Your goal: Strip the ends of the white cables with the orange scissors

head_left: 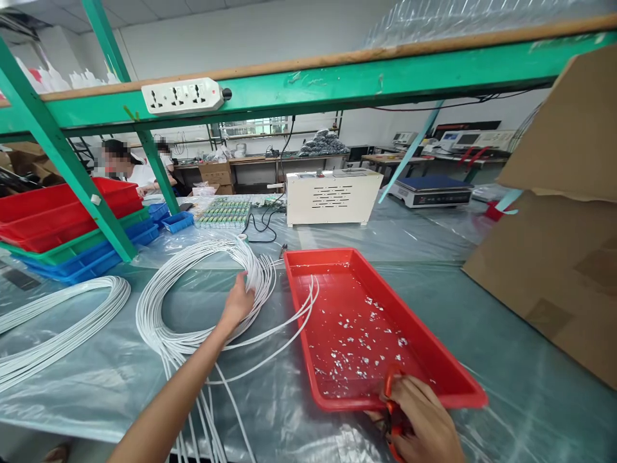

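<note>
A large coil of white cable (pixel 159 302) lies on the plastic-covered bench, its loose tails hanging over the front edge. My left hand (pixel 240 301) is at the coil's right side, closed round some of its strands; the fingertips are partly hidden. Two cable ends curve from the coil over the left rim of a red tray (pixel 359 402). Small whitish scraps (pixel 357 341) are scattered on the tray floor. At the tray's near edge, my right hand (pixel 424 418) grips red-handled cutters (pixel 391 386), whose jaws are mostly hidden.
Another white cable coil (pixel 101 292) lies at left, before stacked trays (pixel 72 225). Behind stand a cream machine (pixel 332 196), circuit boards (pixel 222 212) and a scale (pixel 429 193). A cardboard box (pixel 554 257) borders the right. A green shelf beam (pixel 337 77) crosses overhead. People sit beyond.
</note>
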The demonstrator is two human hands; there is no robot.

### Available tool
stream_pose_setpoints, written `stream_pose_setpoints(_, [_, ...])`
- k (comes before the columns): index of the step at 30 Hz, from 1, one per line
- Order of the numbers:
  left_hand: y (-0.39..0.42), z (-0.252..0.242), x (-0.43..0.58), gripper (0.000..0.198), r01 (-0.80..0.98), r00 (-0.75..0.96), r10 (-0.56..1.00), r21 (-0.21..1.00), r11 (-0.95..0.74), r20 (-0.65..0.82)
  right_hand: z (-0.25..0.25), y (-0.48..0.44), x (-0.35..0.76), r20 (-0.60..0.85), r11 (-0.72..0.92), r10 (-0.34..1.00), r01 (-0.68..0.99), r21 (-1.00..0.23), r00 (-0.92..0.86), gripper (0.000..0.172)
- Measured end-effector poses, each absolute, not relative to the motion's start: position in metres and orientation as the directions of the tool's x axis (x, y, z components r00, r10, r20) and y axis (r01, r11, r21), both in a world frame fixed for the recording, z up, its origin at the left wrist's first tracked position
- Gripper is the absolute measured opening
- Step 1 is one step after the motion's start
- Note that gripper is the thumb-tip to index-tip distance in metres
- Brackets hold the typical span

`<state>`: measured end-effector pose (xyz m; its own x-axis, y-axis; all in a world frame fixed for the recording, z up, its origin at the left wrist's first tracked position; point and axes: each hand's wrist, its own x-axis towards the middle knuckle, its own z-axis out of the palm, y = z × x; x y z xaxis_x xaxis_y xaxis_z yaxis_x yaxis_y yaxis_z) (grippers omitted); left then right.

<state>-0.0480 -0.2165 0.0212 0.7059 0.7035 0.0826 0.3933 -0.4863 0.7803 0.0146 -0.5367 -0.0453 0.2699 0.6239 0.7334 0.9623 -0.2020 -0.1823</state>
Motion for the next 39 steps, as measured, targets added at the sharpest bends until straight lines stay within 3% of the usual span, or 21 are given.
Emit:
stream_pose_setpoints(3, [-0.229,0.025,-0.044,0.041,0.490,0.701,0.700,0.622,-0.611,0.136,-0.044,-0.534,0.014,0.755,-0.205,0.598,0.962,-0.179,0.268,0.002])
stream_pose_setpoints(7, [-0.269,0.037,-0.029,0.044,0.450,0.774,0.591,0.458,-0.766,0.228,-0.045,-0.531,0.010,0.782,-0.168,0.571,0.968,-0.184,0.248,0.005])
stream_pose_setpoints(12, [-0.309,0.031,0.018,0.028,0.391,0.881,0.462,0.393,-0.832,0.100,-0.048,-0.524,0.003,0.786,-0.133,0.573,0.973,-0.190,0.232,0.004])
stream_pose_setpoints(15, [-0.316,0.021,0.033,0.021,0.371,0.902,0.431,0.456,-0.809,0.031,-0.046,-0.520,0.001,0.772,-0.147,0.581,0.966,-0.212,0.257,0.004])
stream_pose_setpoints(19, [-0.318,0.020,0.023,0.026,0.269,0.950,0.307,0.659,-0.702,-0.061,-0.043,-0.519,0.004,0.731,-0.210,0.583,0.934,-0.287,0.356,0.016])
stream_pose_setpoints(23, [-0.327,0.026,-0.002,0.043,0.203,0.979,0.114,0.863,-0.462,-0.169,-0.045,-0.522,0.009,0.693,-0.252,0.581,0.904,-0.346,0.428,0.025])
stream_pose_setpoints(26, [-0.337,0.028,-0.018,0.051,0.219,0.976,0.062,0.935,-0.279,-0.211,-0.046,-0.525,0.011,0.679,-0.237,0.595,0.901,-0.363,0.430,0.021])
stream_pose_setpoints(32, [-0.348,0.021,-0.032,0.044,0.190,0.976,0.126,0.977,-0.097,-0.177,-0.041,-0.529,0.011,0.660,-0.180,0.626,0.901,-0.396,0.415,0.013])
stream_pose_setpoints(39, [-0.343,0.022,-0.029,0.029,0.061,0.942,0.336,0.989,-0.138,-0.011,-0.036,-0.532,0.010,0.651,-0.136,0.625,0.881,-0.453,0.431,0.012])
